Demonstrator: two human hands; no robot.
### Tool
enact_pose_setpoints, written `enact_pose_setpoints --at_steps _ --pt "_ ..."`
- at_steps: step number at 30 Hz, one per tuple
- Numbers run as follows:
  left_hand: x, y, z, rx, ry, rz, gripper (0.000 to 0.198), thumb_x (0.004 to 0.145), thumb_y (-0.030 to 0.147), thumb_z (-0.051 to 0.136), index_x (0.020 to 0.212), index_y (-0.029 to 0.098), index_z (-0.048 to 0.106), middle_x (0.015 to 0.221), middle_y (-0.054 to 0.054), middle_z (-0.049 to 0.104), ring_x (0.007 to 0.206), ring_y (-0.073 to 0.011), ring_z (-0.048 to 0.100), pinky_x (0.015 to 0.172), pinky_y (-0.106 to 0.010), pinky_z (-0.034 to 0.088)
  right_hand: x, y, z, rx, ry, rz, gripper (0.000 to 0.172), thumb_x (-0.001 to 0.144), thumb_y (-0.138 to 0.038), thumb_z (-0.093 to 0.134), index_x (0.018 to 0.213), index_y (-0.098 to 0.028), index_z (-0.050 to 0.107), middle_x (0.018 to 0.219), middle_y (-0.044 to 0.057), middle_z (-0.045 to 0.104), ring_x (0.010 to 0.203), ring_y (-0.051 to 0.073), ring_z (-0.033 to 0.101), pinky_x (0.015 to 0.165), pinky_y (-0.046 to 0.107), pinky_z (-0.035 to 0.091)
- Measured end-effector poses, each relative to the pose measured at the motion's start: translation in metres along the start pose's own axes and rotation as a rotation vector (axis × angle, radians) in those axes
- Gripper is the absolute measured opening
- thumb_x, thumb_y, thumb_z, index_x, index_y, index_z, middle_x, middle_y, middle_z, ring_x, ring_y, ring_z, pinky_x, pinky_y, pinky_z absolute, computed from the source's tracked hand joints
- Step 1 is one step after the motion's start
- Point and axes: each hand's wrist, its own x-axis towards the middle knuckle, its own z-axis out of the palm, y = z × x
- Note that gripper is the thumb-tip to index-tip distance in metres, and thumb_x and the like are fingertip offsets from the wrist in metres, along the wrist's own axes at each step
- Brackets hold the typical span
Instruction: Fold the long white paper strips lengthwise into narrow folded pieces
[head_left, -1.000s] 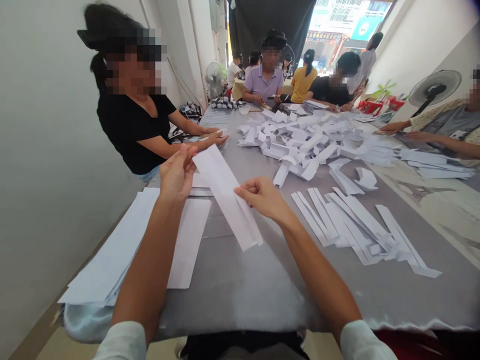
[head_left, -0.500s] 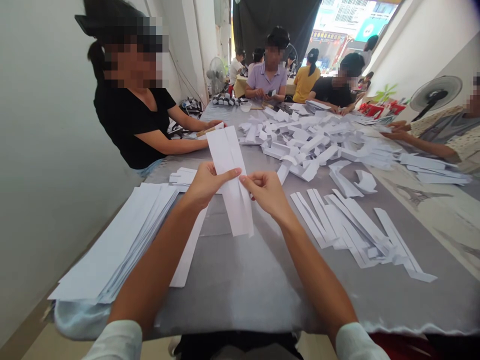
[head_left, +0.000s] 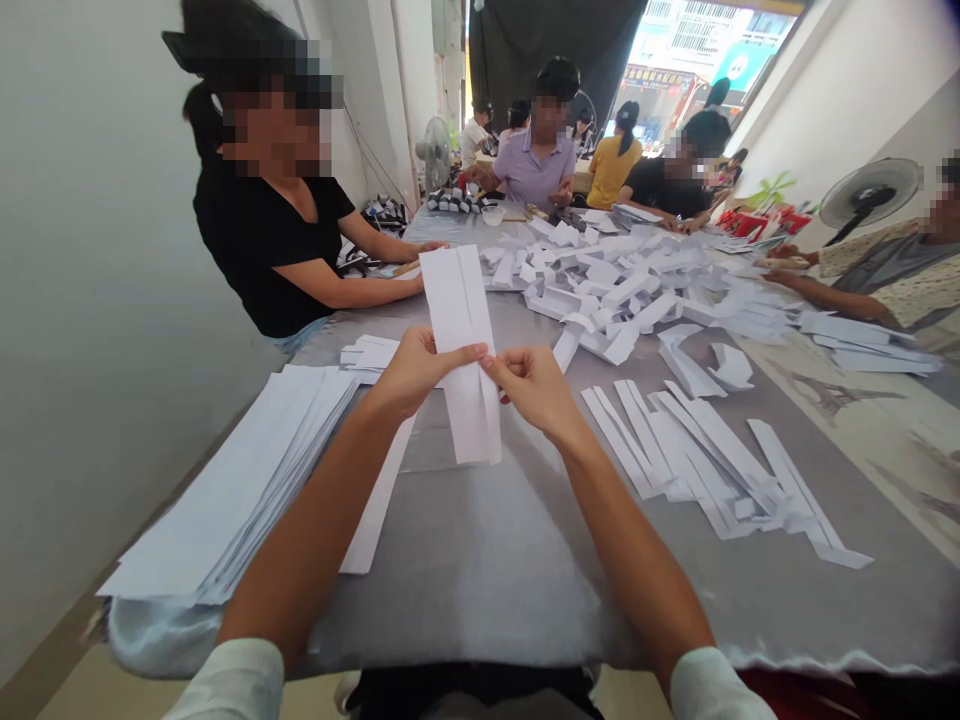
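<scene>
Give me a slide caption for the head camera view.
Left hand and right hand pinching a folded white paper strip above gray tablecloth.

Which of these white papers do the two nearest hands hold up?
The creased strip in the middle, pinched by the left hand and right hand. The left stack, right-side strips and jumbled pile lie on the table.

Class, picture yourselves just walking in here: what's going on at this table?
The left hand and right hand hold a creased white paper above the table, their thumbs close together near its right edge. A stack of flat white sheets lies to the left, loose strips lie to the right, and a heap of folded pieces spreads farther back. At the left, a person in black is handling something partly hidden behind the paper.
</scene>
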Motion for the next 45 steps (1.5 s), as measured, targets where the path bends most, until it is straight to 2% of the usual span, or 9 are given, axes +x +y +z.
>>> enact_pose_setpoints --at_steps 5,12,20,25,30,32,35,39,45 --pt "0.002 -0.004 -0.001 0.024 0.015 0.011 0.040 0.063 0.040 0.100 0.091 0.017 0.084 0.098 -0.012 0.084 0.082 -0.0277 0.077 0.068 -0.034 0.057 -0.002 -0.007 -0.006 -0.007 -0.134 0.100 0.038 0.094 -0.046 0.071 0.069 -0.018 0.068 0.066 0.003 0.065 0.062 0.014 0.060 0.060 0.026 0.052" --pt "0.003 -0.009 0.001 0.022 0.007 -0.007 0.040 0.062 0.040 0.101 0.090 0.016 0.085 0.099 -0.013 0.084 0.081 -0.0279 0.077 0.067 -0.034 0.058 -0.003 -0.009 -0.014 -0.047 -0.196 0.162 0.033 0.098 -0.035 0.068 0.070 -0.017 0.069 0.071 0.006 0.072 0.069 0.016 0.069 0.059 0.024 0.053" --pt "0.005 -0.007 0.004 0.028 0.110 0.016 0.050 0.060 0.047 0.102 0.092 0.014 0.084 0.102 -0.014 0.084 0.083 -0.0280 0.077 0.066 -0.033 0.059 -0.004 -0.015 -0.016 -0.123 -0.313 0.266 0.034 0.100 -0.022 0.069 0.066 -0.017 0.066 0.072 0.005 0.074 0.067 0.014 0.070 0.055 0.020 0.053" --pt "0.006 -0.008 0.005 0.025 0.128 0.040 0.052 0.059 0.050 0.102 0.091 0.014 0.083 0.100 -0.013 0.084 0.081 -0.0270 0.077 0.063 -0.032 0.059 -0.002 -0.015 -0.015 -0.093 -0.286 0.258 0.037 0.100 -0.023 0.070 0.064 -0.017 0.065 0.070 0.004 0.073 0.068 0.014 0.070 0.056 0.020 0.053" --pt "0.003 -0.007 0.002 0.077 -0.006 -0.003 0.046 0.059 0.043 0.103 0.090 0.015 0.084 0.098 -0.013 0.084 0.078 -0.0257 0.076 0.064 -0.033 0.060 -0.001 -0.009 -0.016 -0.082 -0.216 0.198 0.034 0.099 -0.025 0.072 0.066 -0.017 0.067 0.066 0.004 0.071 0.066 0.014 0.069 0.059 0.021 0.055" --pt "0.003 -0.007 0.001 0.085 -0.018 -0.003 0.043 0.060 0.041 0.102 0.089 0.015 0.084 0.096 -0.013 0.084 0.077 -0.0251 0.076 0.063 -0.033 0.059 -0.001 -0.007 -0.015 -0.070 -0.207 0.201 0.034 0.099 -0.026 0.072 0.066 -0.017 0.067 0.067 0.004 0.072 0.068 0.014 0.070 0.059 0.021 0.056" --pt "0.004 -0.007 -0.001 0.080 0.043 0.016 0.042 0.059 0.040 0.102 0.086 0.014 0.083 0.094 -0.012 0.083 0.075 -0.0254 0.076 0.061 -0.032 0.057 -0.001 -0.005 -0.012 -0.052 -0.252 0.246 0.033 0.099 -0.024 0.073 0.067 -0.017 0.067 0.068 0.004 0.074 0.069 0.015 0.073 0.057 0.021 0.056" --pt "0.006 -0.005 -0.003 0.035 0.134 0.041 0.050 0.056 0.041 0.104 0.091 0.012 0.083 0.097 -0.014 0.084 0.081 -0.0289 0.077 0.065 -0.035 0.060 0.000 -0.001 -0.007 -0.036 -0.397 0.351 0.033 0.100 -0.022 0.073 0.068 -0.016 0.068 0.071 0.008 0.078 0.070 0.017 0.078 0.056 0.019 0.057" --pt "0.007 -0.006 -0.002 0.003 0.163 0.088 0.053 0.058 0.044 0.103 0.095 0.012 0.082 0.101 -0.014 0.084 0.084 -0.0283 0.077 0.069 -0.035 0.060 0.004 0.007 -0.003 0.037 -0.459 0.346 0.029 0.088 -0.020 0.086 0.067 -0.016 0.068 0.081 0.010 0.083 0.074 0.017 0.079 0.058 0.019 0.058"
